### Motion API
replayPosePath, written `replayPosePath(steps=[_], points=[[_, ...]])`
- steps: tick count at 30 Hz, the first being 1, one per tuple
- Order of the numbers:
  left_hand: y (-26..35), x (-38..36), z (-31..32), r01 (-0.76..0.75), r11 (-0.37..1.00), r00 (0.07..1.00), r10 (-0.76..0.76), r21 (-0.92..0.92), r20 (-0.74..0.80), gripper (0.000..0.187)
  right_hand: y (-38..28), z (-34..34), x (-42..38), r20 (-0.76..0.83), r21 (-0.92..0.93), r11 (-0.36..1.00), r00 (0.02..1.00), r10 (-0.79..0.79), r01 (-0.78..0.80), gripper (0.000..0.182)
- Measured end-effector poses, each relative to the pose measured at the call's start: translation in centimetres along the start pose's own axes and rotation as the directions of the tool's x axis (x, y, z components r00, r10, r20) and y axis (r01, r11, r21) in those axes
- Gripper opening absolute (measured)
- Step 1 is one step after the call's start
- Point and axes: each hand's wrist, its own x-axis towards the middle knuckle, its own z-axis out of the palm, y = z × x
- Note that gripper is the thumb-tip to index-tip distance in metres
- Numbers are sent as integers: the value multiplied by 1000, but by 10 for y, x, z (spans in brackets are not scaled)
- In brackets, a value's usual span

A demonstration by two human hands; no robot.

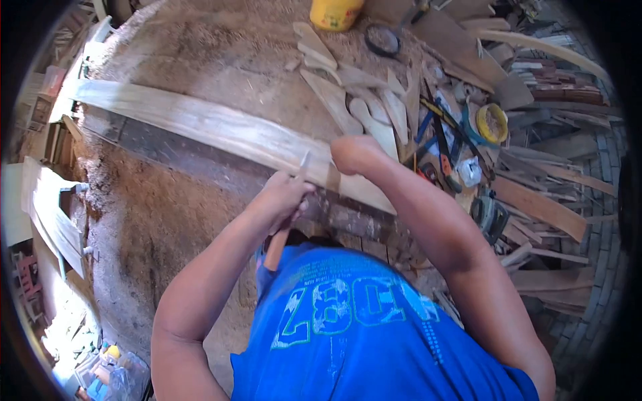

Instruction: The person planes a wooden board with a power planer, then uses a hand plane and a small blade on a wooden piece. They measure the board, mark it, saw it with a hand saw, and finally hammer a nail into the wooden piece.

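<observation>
L hand (289,192) closed round a narrow tool (304,162), pale end sticking out over the board (200,123), brown end below the hand, nr the shirt (334,321). R hand (356,155) curled in a fist at the board, nr its R end; can't tell if anything's in it. Board runs diag. across, upper L to mid R. Cut pcs (361,110) just beyond, w/ yellow bucket (334,13) further back. Sander (491,217) off to R.
</observation>
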Motion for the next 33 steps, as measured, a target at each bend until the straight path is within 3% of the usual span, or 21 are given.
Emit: replayPosePath(steps=[4,6,8,10,11,15,17,22,25,27,28,29,30,31,33], points=[[-38,23,-35,13,980,998,-2,198,-60,25,4,-1,-12,116,109,989,989,88,-101,25],[-61,30,-33,-188,970,957,217,157,-192,28,7,9,-17,6,117,989,996,90,-91,24],[-71,37,-25,-209,942,933,273,263,-235,34,10,24,-20,-43,102,992,996,73,-68,22],[-94,56,-16,-230,839,903,373,493,-214,40,13,42,-22,-81,81,996,995,53,-46,21],[-110,69,-10,-282,821,851,453,497,-266,37,14,50,-24,-127,109,994,991,41,-28,25],[-118,83,2,-209,848,928,329,488,-174,38,15,84,-37,-283,275,961,958,43,38,41],[-123,87,8,-101,992,988,110,81,-112,40,10,96,-47,-289,330,944,953,94,7,46],[-129,86,16,-59,998,992,54,-39,-116,44,4,126,-63,-280,448,891,934,220,-76,57],[-132,90,16,-6,993,996,-4,-118,-86,49,17,169,-49,-412,464,885,891,192,24,57],[-133,92,13,19,990,997,-29,-138,-75,51,20,183,-42,-604,531,803,786,134,271,55],[-134,94,12,26,988,997,-36,-152,-64,52,20,178,-46,-604,534,801,785,139,269,55],[-135,95,11,34,985,998,-44,-168,-53,53,20,174,-51,-353,852,483,901,251,199,52],[-135,95,12,36,986,998,-45,-164,-51,53,18,165,-58,-63,996,79,969,238,45,49],[-135,94,12,21,988,998,-30,-152,-56,52,18,167,-59,-61,996,76,969,239,44,49],[-134,92,12,7,990,998,-15,-140,-61,52,17,172,-60,-78,988,-113,978,195,102,44]])
